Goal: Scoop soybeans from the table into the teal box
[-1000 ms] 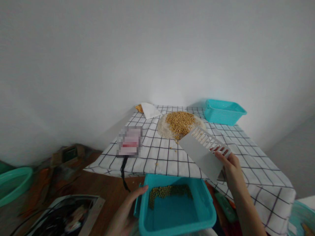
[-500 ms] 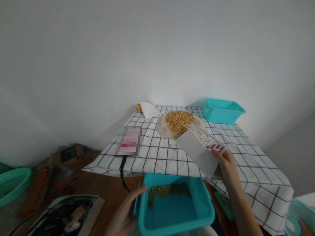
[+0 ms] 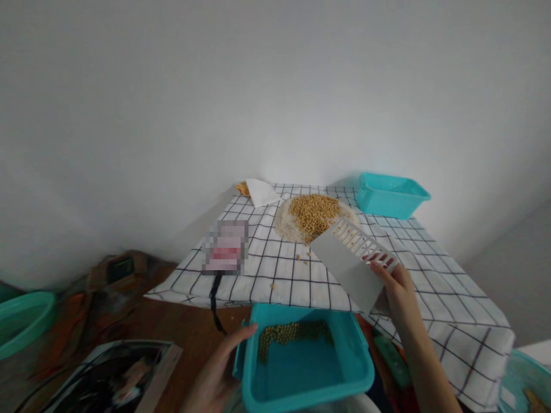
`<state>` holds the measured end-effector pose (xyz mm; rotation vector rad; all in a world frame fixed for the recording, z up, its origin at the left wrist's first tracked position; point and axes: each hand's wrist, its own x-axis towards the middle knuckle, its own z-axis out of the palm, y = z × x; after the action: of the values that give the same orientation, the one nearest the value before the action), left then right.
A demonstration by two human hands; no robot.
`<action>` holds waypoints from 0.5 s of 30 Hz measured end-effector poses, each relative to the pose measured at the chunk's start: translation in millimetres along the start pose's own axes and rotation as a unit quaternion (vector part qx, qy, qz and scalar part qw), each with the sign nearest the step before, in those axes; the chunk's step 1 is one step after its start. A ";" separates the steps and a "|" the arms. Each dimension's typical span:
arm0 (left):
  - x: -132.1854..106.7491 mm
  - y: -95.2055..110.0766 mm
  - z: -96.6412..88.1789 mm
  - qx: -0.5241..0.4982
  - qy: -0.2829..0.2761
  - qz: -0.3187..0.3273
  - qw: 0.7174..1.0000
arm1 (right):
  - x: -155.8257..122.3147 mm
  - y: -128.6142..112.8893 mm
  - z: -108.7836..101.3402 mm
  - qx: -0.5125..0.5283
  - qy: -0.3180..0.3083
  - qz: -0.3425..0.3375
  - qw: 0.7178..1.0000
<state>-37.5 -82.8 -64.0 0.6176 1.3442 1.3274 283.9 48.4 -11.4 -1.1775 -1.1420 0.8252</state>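
Observation:
My left hand (image 3: 221, 367) grips the left rim of a turquoise plastic bin (image 3: 307, 398) below the table's front edge, thumb over the rim. Several soybeans (image 3: 295, 331) lie along the bin's far side. In my right hand (image 3: 396, 284) is a flat white scraper (image 3: 346, 264) with a row of slots; my fingers are closed on its slotted edge. The scraper is tilted above the cloth, its far corner near a heap of soybeans (image 3: 316, 212) piled on white grains (image 3: 286, 223). A few loose soybeans (image 3: 298, 257) are scattered in front of the heap.
A second turquoise bin (image 3: 387, 201) stands at the back right of the checked tablecloth (image 3: 288, 275). A blurred-out pink card or phone (image 3: 226, 248) with a black strap lies at left. Folded white paper (image 3: 260, 192) is at the back. A green basin (image 3: 26, 321) sits lower left.

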 end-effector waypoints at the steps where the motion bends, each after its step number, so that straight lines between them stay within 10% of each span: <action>1: -1.2 2.2 0.4 0.003 0.000 -0.003 1.000 | -0.6 -0.5 -0.3 -0.003 -0.002 -0.007 1.000; 6: -8.9 13.4 2.6 -0.025 -0.066 -0.012 0.997 | -2.7 -2.3 -0.3 -0.022 -0.006 -0.007 1.000; 15: 0.3 14.1 10.6 0.001 -0.014 -0.033 0.999 | 2.5 -11.9 7.4 -0.025 -0.024 -0.018 0.999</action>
<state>-32.4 -75.5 -48.8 0.5861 1.3327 1.2603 276.6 49.9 0.7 -1.1795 -1.2271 0.8049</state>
